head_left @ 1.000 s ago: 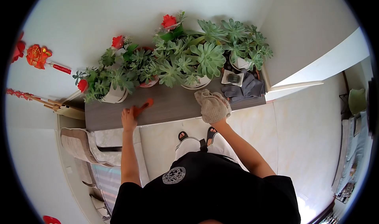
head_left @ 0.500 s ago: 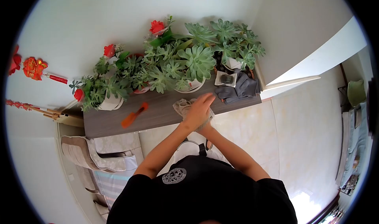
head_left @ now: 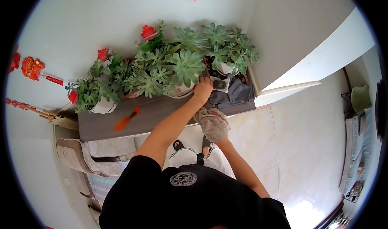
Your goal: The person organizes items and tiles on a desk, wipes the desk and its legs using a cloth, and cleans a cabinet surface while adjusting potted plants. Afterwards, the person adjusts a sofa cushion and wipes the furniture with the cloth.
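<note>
My left hand [head_left: 203, 89] is at the back of the dark wooden top, beside a white pot and at the left edge of a small packet [head_left: 220, 84] with a dark centre. Its fingers are curled together; what they pinch, if anything, is hidden. A beige textured cloth [head_left: 213, 124] covers my right hand [head_left: 220, 137], which grips it at the front edge of the top. Grey gloves [head_left: 233, 94] lie just right of the packet. An orange tool [head_left: 127, 119] with a dark middle lies toward the left on the wooden top [head_left: 97, 126].
Potted succulents [head_left: 186, 65] with red flowers [head_left: 148, 32] line the back against the wall. At the lower left is a cushioned seat [head_left: 109, 147]. A wall edge [head_left: 283, 88] juts out at the right. My feet stand close to the front edge.
My left hand let go of the orange tool, passed over the cloth at my right hand, then moved up beside the packet. The view has shifted, so the plants appear further left.
</note>
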The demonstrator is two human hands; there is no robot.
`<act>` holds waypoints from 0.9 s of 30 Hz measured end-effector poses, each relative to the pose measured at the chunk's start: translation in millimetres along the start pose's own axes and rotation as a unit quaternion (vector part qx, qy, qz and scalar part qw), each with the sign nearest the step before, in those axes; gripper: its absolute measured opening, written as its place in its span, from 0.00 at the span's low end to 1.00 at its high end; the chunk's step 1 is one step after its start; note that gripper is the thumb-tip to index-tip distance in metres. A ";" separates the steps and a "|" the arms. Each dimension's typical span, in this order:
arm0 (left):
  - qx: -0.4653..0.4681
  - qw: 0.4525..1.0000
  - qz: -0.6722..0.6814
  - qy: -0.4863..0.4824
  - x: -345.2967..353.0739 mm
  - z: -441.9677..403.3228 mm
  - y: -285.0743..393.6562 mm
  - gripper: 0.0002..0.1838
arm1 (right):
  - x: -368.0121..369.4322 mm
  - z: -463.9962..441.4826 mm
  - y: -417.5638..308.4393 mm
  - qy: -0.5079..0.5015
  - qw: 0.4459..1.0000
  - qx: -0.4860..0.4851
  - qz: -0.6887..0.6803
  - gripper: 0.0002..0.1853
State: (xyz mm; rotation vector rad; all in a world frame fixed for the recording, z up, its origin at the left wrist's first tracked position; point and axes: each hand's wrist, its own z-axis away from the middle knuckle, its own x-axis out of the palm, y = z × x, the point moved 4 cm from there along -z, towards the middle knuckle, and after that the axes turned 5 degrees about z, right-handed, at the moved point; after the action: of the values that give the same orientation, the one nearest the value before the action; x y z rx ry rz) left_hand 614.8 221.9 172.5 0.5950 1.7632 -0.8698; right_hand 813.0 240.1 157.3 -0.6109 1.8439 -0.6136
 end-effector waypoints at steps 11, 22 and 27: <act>0.057 0.990 -0.119 -0.049 -10.6 -1.5 3.9 0.21 | 17.2 -4.2 -0.3 -0.026 0.984 -0.034 0.172 0.42; 0.003 0.998 -0.059 -0.002 3.5 -2.9 13.3 0.22 | -2.3 -38.4 -50.0 -0.095 0.966 -0.070 0.228 0.35; 0.000 0.990 0.140 0.028 -53.3 35.5 2.1 0.15 | -2.7 -35.3 -52.0 -0.053 0.967 -0.119 0.221 0.32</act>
State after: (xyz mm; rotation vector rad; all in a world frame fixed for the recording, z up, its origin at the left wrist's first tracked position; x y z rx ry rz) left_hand 655.2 195.8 214.8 0.8520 1.6787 -0.6637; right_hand 787.2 208.0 204.9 -0.3581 1.8838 -0.0627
